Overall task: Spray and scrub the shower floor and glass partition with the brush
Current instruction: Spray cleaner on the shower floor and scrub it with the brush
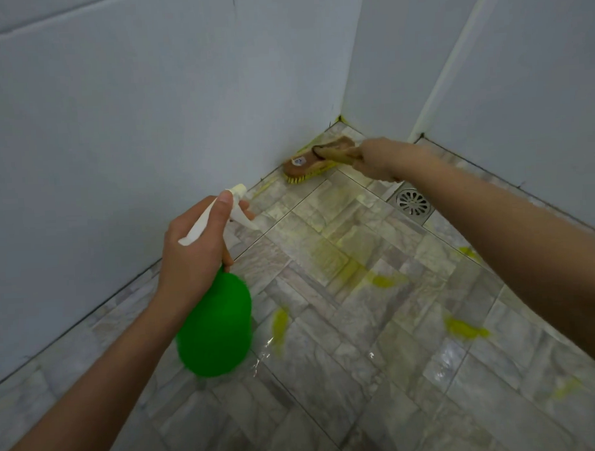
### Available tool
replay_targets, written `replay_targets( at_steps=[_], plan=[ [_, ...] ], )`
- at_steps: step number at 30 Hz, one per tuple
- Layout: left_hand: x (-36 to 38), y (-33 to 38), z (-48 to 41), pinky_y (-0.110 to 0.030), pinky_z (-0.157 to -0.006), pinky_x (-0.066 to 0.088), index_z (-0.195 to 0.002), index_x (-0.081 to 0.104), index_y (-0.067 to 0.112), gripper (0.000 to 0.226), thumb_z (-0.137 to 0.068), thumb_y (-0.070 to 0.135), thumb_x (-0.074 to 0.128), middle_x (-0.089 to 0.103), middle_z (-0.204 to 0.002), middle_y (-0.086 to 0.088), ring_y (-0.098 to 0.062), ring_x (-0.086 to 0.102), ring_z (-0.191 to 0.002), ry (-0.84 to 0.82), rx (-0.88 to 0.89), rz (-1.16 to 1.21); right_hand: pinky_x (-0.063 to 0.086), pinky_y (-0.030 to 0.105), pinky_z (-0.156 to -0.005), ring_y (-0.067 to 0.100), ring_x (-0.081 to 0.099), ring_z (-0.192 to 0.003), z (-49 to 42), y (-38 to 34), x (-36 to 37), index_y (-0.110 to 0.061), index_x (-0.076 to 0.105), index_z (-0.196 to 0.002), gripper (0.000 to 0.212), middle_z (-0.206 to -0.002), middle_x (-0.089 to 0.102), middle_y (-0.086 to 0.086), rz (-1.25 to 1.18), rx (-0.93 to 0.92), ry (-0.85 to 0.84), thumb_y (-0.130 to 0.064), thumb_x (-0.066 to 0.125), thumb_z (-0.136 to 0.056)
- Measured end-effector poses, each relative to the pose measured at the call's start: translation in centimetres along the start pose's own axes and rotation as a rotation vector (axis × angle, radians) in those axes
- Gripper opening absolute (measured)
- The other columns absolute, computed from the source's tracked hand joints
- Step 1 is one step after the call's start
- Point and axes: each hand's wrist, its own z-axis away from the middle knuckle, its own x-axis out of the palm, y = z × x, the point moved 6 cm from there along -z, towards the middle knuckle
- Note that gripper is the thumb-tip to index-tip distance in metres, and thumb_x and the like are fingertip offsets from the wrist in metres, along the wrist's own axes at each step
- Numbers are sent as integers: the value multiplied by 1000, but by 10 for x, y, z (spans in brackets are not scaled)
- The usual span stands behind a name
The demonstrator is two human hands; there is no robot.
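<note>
My left hand (195, 250) grips the white trigger head of a green spray bottle (215, 327), its nozzle aimed toward the far wall base. My right hand (382, 158) holds the handle of a tan scrub brush (303, 165) with yellow bristles. The bristles press on the grey tiled shower floor (362, 324) where it meets the left wall, near the corner. Yellow-green smears and wet patches lie across the tiles. No glass partition can be made out.
A round metal floor drain (413, 202) sits in the tiles just under my right forearm. Pale walls (148, 112) close in on the left and at the back right, meeting in a corner past the brush. A white vertical strip (452, 58) runs up the right wall.
</note>
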Motion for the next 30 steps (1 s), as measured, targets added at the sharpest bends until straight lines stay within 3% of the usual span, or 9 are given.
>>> replay_targets(
  at_steps=[4, 9, 15, 19, 21, 24, 26, 28, 30],
  plan=[
    [-17, 1, 6, -37, -58, 50, -83, 74, 53, 30, -97, 54, 48, 70, -94, -32, -25, 50, -46, 28, 5, -24, 39, 25, -52, 20, 41, -38, 25, -8, -15, -20, 54, -132, 63, -40, 47, 0, 153, 29, -236, -55, 34, -84],
    [-30, 1, 13, -42, -57, 52, -84, 75, 50, 31, -93, 60, 47, 70, -94, -31, -25, 51, -47, 59, 3, -19, 37, 22, -39, 16, 47, -48, 20, -53, 17, -18, 52, -130, 35, -72, 52, 3, -60, -125, -38, -25, 37, -99],
    [-48, -2, 24, -37, -57, 50, -84, 77, 40, 33, -100, 49, 50, 77, -92, -6, -18, 51, -42, 124, -16, -9, 38, 24, -45, 21, 48, -43, 46, -80, 11, -4, 60, -93, 26, -58, 52, 8, 87, -88, -147, -20, 40, -97],
    [-53, -3, 27, -34, -55, 47, -84, 76, 47, 29, -86, 64, 53, 71, -94, -29, -20, 49, -41, 142, -23, 31, 48, 30, -63, 27, 61, -76, 40, -104, 34, -19, 50, -135, 38, -103, 65, 13, -10, -178, -37, -21, 37, -99],
    [-57, -7, 31, -32, -52, 47, -85, 76, 48, 29, -85, 65, 53, 72, -94, -28, -18, 49, -40, 148, -25, 21, 46, 29, -52, 26, 59, -61, 44, -103, 29, -20, 51, -132, 37, -90, 66, 16, -41, -182, -81, -28, 36, -99],
    [-65, -10, 40, -29, -47, 46, -84, 77, 42, 29, -96, 53, 52, 77, -92, -9, -15, 50, -39, 167, -30, 9, 40, 25, -45, 23, 50, -42, 63, -98, 18, -10, 61, -105, 33, -57, 56, 12, 95, -169, -190, -31, 37, -99],
    [-71, -14, 44, -27, -44, 45, -85, 76, 34, 30, -102, 43, 53, 78, -92, -4, -14, 50, -38, 193, -52, 10, 38, 24, -44, 21, 50, -44, 67, -112, 22, -6, 59, -113, 31, -64, 58, 10, 170, -206, -167, -25, 39, -99],
    [-72, -17, 48, -27, -43, 44, -88, 77, 31, 30, -99, 48, 54, 76, -92, -12, -15, 50, -38, 200, -68, 12, 37, 26, -45, 19, 49, -54, 56, -121, 35, -17, 47, -136, 38, -91, 60, 11, 117, -258, -97, -23, 38, -101],
    [-71, -20, 51, -29, -45, 45, -91, 77, 28, 35, -96, 52, 53, 75, -94, -17, -16, 51, -38, 190, -65, -10, 39, 26, -46, 19, 51, -56, 55, -116, 33, -26, 41, -142, 42, -103, 60, 13, 28, -269, -84, -26, 36, -101]
  ],
)
